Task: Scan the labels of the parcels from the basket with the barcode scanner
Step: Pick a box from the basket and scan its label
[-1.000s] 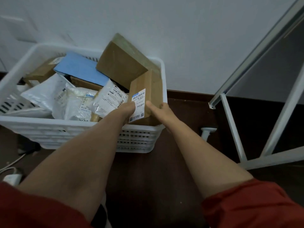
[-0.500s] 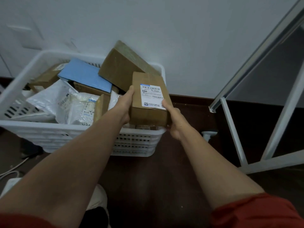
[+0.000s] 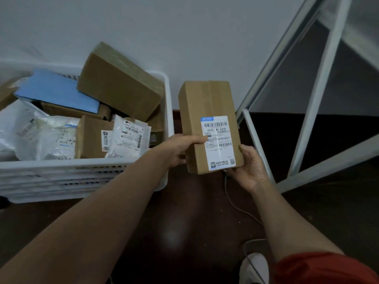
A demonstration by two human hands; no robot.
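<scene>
Head view, parcel: you hold a small cardboard box point(image 3: 207, 111) upright in front of you, lifted clear of the basket and just to its right, above the dark floor point(image 3: 184, 232)
Head view, label: the white shipping label point(image 3: 219, 142) sits on the lower half of the face turned toward you, its barcodes in plain sight; holding it this way looks meant to present the label for scanning
Head view, left grip: your left hand point(image 3: 180, 149) is closed on the box's left edge, thumb pressed across the front and touching the label's edge, fingers hidden behind
Head view, right grip: your right hand point(image 3: 249, 170) cups the lower right corner, thumb against the right side, palm supporting the bottom so the box stays steady
Head view, basket: the white slatted basket point(image 3: 82, 173) on your left holds more parcels, among them a large brown box point(image 3: 121, 87) tilted on top, a blue envelope point(image 3: 55, 91) and pale plastic mailers point(image 3: 41, 132)
Head view, scanner: no barcode scanner is visible; a thin cable point(image 3: 235, 203) trails over the floor below your right hand
Head view, right side: a white metal frame point(image 3: 320, 93) stands against the wall
</scene>
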